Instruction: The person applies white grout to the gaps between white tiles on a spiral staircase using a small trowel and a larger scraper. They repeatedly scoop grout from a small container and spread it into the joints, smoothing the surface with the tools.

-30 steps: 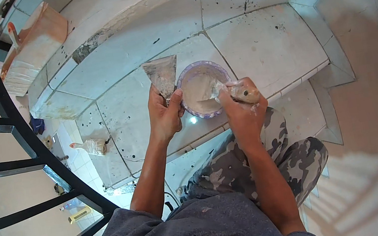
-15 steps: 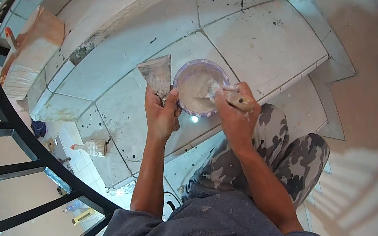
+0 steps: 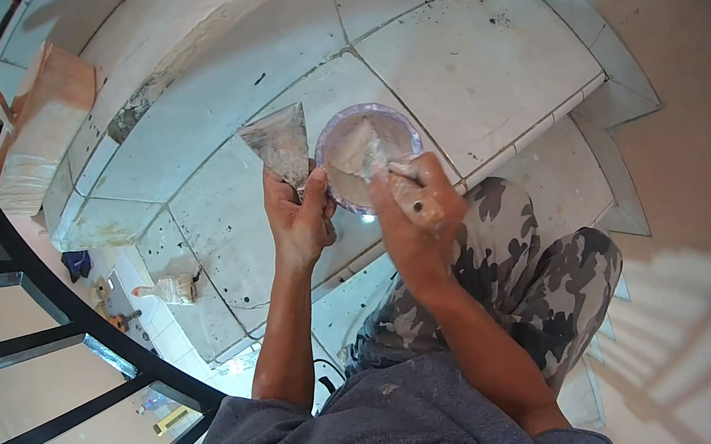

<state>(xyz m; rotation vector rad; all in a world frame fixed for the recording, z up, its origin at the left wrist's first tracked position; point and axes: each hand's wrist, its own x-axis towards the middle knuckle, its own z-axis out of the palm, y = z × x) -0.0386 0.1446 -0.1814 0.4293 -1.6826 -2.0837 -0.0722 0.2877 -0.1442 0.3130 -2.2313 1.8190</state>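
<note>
My left hand [image 3: 297,225] is closed round the lower part of a wide, paste-stained scraper [image 3: 281,143], its blade pointing away from me. The thumb of that hand rests against the left side of a round bowl [image 3: 358,110] with a purple-and-white rim. Whitish paste [image 3: 348,149] lies inside the bowl. In my right hand [image 3: 418,235] is a putty knife [image 3: 418,203] with a light, wood-coloured handle. Its blade reaches down into the paste and is smeared with it; my fingers also carry white smears. The blade's tip is hard to make out.
The bowl is over a tiled step [image 3: 479,57] with dark specks. A paintbrush [image 3: 173,289] lies to the left on it. Black metal railing [image 3: 47,288] curves along the left. A paint-smeared, boxy container [image 3: 55,108] stands at the far left. My camouflage-clad knee [image 3: 575,278] is close below.
My right hand has swung left and nearer to me, turning the putty knife in the paste. The paste's surface has shifted. My left hand keeps its hold; the view has moved slightly.
</note>
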